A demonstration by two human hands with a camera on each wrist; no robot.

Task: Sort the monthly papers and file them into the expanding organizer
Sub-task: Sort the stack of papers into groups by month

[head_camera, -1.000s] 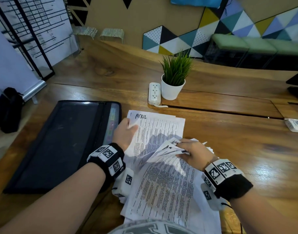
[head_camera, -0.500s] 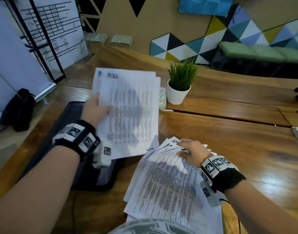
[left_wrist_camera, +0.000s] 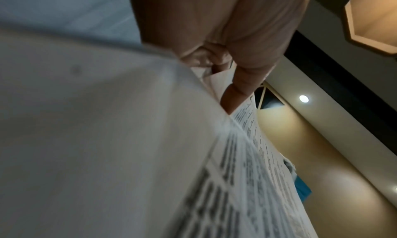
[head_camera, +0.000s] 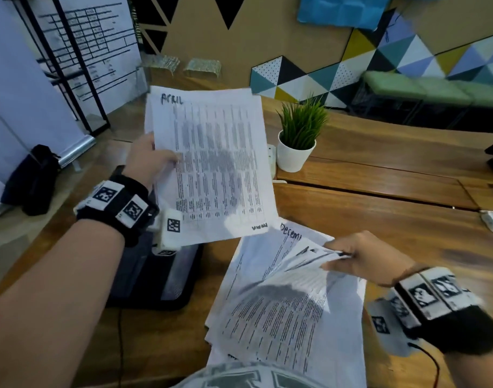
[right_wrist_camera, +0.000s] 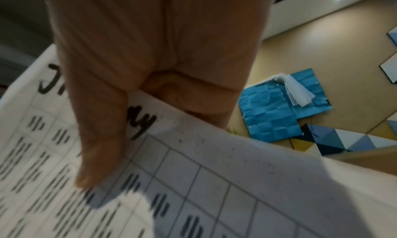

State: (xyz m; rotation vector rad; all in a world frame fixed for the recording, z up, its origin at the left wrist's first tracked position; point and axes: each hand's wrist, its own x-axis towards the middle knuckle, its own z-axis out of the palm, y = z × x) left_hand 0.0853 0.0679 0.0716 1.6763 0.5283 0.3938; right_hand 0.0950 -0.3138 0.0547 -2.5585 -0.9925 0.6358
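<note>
While the left hand [head_camera: 148, 161] holds April sheets [head_camera: 211, 163] aloft, the right hand [head_camera: 371, 259] pinches table papers [head_camera: 290, 312].

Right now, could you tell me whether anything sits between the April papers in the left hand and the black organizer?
Nothing visible does: the April papers hang above the black organizer, held by the left hand.

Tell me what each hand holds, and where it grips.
Left hand holds the April sheets by their left edge. Right hand pinches the top edges of sheets lifted from the pile.
</note>
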